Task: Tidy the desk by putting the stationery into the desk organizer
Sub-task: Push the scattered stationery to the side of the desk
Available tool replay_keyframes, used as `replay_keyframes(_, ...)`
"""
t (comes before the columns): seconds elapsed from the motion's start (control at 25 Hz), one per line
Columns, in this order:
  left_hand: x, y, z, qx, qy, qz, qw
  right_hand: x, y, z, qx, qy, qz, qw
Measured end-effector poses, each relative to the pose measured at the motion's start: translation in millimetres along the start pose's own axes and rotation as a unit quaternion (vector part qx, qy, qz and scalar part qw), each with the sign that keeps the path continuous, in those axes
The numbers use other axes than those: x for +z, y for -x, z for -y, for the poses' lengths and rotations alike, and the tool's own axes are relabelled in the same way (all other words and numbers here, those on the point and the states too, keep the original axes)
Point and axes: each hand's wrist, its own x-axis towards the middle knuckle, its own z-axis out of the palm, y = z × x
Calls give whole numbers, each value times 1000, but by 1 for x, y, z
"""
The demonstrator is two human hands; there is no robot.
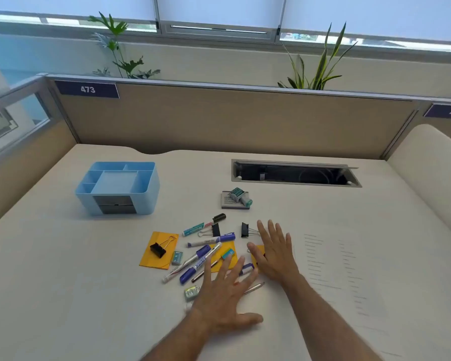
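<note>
Covering markers point(208, 241), flat hands point(225, 290); organizer point(120, 188) apart, far-left

I see a pale cream desk point(63, 269) backed by a tan partition panel point(232, 118), with bright blind-covered windows point(219, 9) beyond.

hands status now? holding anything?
Left hand: open, flat over the pens, holding nothing.
Right hand: open, fingers spread, holding nothing.

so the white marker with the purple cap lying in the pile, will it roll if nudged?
Likely: the white marker looks round-barrelled and lies flat on the smooth desk. The binder clip beside it may stop it rolling far. It probably lifts stiff and light.
</note>
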Motion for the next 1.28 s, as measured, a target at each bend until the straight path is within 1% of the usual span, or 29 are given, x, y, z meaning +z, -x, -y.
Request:
replay_keyframes(0.04,-2,2,-3,26,3,-6,1000,1,-1,0,-8,14,-3,1000)
replay_keyframes(0.16,1,9,-8,52,-44,-21,997,4,-11,-2,-30,46,3,998)
replay_keyframes(0.24,8,7,-7,72,-57,-58,994,4,-19,0,-46,57,14,997)
replay_keyframes(0.36,9,3,-1,63,-72,-41,995,3,-31,3,-84,58,38,994)
replay_keyframes(0.52,14,5,11,61,-103,-59,991,4,-40,10,-174,37,57,982)
replay_keyframes(0.64,11,8,23,48,-119,-69,989,8,-47,20,-229,27,53,971)
replay_keyframes(0.72,7,11,31,44,-127,-56,989,10,-52,27,-252,5,42,967)
replay_keyframes(0.8,4,12,32,47,-130,-47,989,8,-56,28,-255,-14,33,966)
replay_keyframes(0.92,1,14,39,53,-133,-49,989,8,-66,42,-257,-16,41,965)
replay_keyframes(1.16,0,20,56,57,-121,-68,989,17,-77,66,-275,59,92,955)
replay_keyframes(1.28,5,27,70,62,-103,-71,990,23,-75,77,-282,51,99,953)
